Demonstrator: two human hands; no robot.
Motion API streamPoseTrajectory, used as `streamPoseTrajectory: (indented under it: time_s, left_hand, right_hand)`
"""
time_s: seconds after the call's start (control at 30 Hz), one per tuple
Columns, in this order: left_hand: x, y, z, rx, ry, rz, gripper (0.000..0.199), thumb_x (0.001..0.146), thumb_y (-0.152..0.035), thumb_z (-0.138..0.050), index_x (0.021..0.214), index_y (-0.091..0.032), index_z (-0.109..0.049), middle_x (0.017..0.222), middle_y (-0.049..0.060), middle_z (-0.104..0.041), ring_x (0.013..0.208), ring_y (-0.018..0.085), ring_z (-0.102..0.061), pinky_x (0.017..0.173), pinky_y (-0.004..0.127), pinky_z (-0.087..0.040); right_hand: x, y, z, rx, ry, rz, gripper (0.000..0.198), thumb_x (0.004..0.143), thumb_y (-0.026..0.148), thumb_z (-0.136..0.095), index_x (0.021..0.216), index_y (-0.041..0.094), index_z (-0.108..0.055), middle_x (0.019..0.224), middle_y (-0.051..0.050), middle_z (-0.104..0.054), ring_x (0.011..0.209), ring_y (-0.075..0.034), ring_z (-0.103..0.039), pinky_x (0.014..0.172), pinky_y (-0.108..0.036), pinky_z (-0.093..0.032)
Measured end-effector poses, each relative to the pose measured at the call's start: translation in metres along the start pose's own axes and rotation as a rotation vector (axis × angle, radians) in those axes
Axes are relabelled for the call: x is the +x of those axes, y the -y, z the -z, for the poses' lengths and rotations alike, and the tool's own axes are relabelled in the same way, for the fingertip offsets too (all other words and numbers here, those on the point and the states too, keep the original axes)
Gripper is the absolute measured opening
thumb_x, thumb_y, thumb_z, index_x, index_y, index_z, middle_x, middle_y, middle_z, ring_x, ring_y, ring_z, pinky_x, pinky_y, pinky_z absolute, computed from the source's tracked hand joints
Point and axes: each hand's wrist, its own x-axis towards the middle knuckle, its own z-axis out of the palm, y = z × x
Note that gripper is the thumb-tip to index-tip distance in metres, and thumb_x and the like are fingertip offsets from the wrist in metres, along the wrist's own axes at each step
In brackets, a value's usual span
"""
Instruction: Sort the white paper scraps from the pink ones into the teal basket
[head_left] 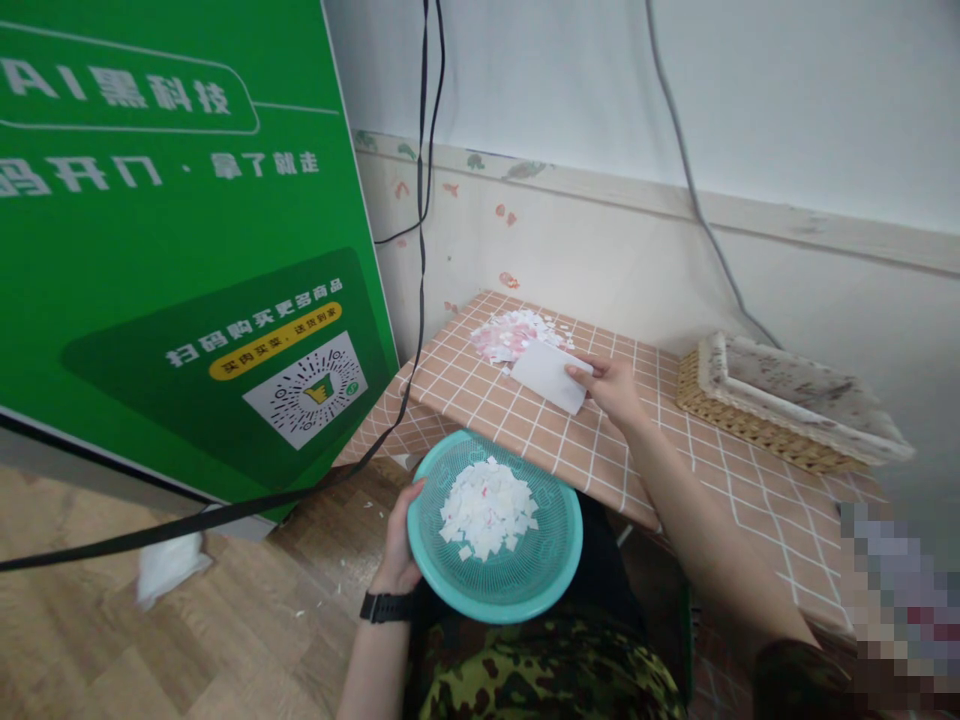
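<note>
- Basin (564,560): round teal plastic, perforated, below the cloth's edge; holds flat white scraps (487,508).
- Left hand (401,535): clamped on basin's rim; most fingers hidden.
- Right hand (611,388): pinching smooth white card (547,375) over checked cloth (739,520).
- Heap (506,335): pink-and-white scraps, partly hidden by card.
- Basket (757,428): woven, fabric-lined.

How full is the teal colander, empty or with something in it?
Partly filled: a heap of mostly white scraps covers the middle of the colander, with bare mesh showing around it.
</note>
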Motion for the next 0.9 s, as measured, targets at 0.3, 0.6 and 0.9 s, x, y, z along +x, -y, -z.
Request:
streamPoseTrajectory:
  time_s: [0.3, 0.6, 0.9]
  left_hand:
    - [-0.001, 0.000, 0.000, 0.005, -0.011, -0.003, 0.014, 0.071, -0.025, -0.064, 0.075, -0.012, -0.068, 0.068, 0.006, -0.073, 0.070, 0.022, -0.069, 0.069, 0.032, -0.055]
    - [0.000, 0.000, 0.000, -0.001, -0.004, -0.002, 0.014, 0.071, -0.023, -0.063, 0.076, -0.012, -0.069, 0.068, 0.007, -0.073, 0.069, 0.022, -0.069, 0.068, 0.032, -0.055]
    - [0.001, 0.000, -0.001, -0.007, -0.004, -0.017, 0.011, 0.071, -0.023, -0.064, 0.073, -0.013, -0.068, 0.063, 0.003, -0.072, 0.054, 0.016, -0.065, 0.063, 0.030, -0.055]
  right_hand:
    - [0.014, -0.003, -0.014, -0.105, -0.040, 0.038, 0.053, 0.069, 0.044, -0.065, 0.109, 0.009, -0.065, 0.078, -0.009, -0.070, 0.066, -0.019, -0.063, 0.055, -0.030, -0.051]
    - [0.014, 0.000, -0.017, -0.038, 0.014, 0.045, 0.053, 0.068, 0.045, -0.066, 0.107, 0.010, -0.066, 0.081, -0.009, -0.069, 0.061, -0.017, -0.061, 0.050, -0.027, -0.049]
    - [0.013, 0.011, -0.017, -0.120, 0.122, 0.161, 0.040, 0.070, 0.042, -0.065, 0.095, 0.012, -0.071, 0.094, -0.010, -0.070, 0.077, -0.021, -0.064, 0.062, -0.030, -0.051]
